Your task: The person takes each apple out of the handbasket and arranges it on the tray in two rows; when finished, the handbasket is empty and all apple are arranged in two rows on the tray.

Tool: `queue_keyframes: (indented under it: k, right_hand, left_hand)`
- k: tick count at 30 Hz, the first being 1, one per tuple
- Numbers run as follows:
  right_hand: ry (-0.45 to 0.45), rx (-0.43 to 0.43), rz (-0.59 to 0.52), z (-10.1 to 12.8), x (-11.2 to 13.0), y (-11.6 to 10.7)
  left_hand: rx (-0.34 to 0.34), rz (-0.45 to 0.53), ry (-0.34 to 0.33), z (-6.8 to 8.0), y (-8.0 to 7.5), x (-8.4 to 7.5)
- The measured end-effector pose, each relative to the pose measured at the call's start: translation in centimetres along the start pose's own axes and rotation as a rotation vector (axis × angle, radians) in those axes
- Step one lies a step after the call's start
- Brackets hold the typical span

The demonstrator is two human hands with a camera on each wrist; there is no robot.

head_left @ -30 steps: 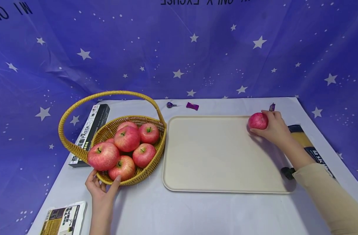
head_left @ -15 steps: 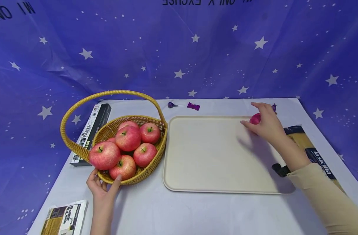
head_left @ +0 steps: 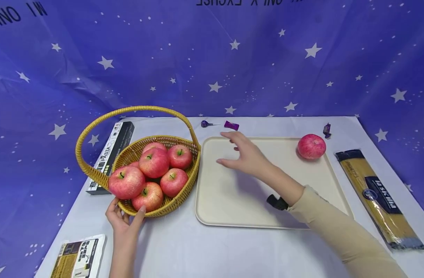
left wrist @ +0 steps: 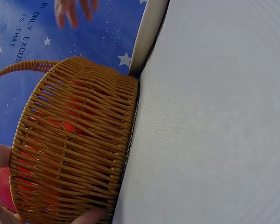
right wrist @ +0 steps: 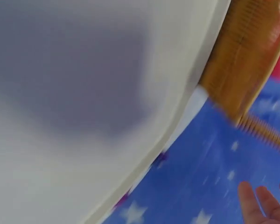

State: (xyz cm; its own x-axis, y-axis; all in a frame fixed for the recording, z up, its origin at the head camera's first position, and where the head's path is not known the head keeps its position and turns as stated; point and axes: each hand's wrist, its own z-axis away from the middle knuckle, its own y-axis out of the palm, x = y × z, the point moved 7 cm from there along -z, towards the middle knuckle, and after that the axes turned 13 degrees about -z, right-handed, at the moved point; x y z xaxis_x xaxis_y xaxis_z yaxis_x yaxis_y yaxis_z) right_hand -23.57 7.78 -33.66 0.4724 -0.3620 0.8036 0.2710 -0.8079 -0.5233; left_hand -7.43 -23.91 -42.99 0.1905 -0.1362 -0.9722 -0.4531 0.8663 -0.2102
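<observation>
The tray (head_left: 233, 208) sits at the table's centre, with the basket (head_left: 184, 185) touching its 9 o'clock edge. Several apples (head_left: 154, 162) lie heaped in the basket. One lone apple (head_left: 311, 146) rests on the tray at its 1 o'clock corner. The pasta box (head_left: 109, 152) lies behind the basket at 10 o'clock, and a packet (head_left: 78, 256) lies at the basket's 7 o'clock. The spaghetti bag (head_left: 377, 195) lies at the tray's 3 o'clock (just beside, not touching). Two small wrapped sweets (head_left: 231, 125) lie beyond the tray's 12 o'clock edge.
</observation>
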Motion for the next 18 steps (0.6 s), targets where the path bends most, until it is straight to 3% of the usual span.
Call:
queue_keyframes:
  k: [8,18]
  right_hand:
    - [-0.087,0.169,-0.012,-2.2,4.0,7.7]
    - [-0.092,0.246,0.080,-6.4,6.0,13.8]
  left_hand:
    - [0.005,0.006,0.008,0.1,0.2,-0.2]
    - [-0.010,-0.002,0.003,-0.1,0.1,0.1]
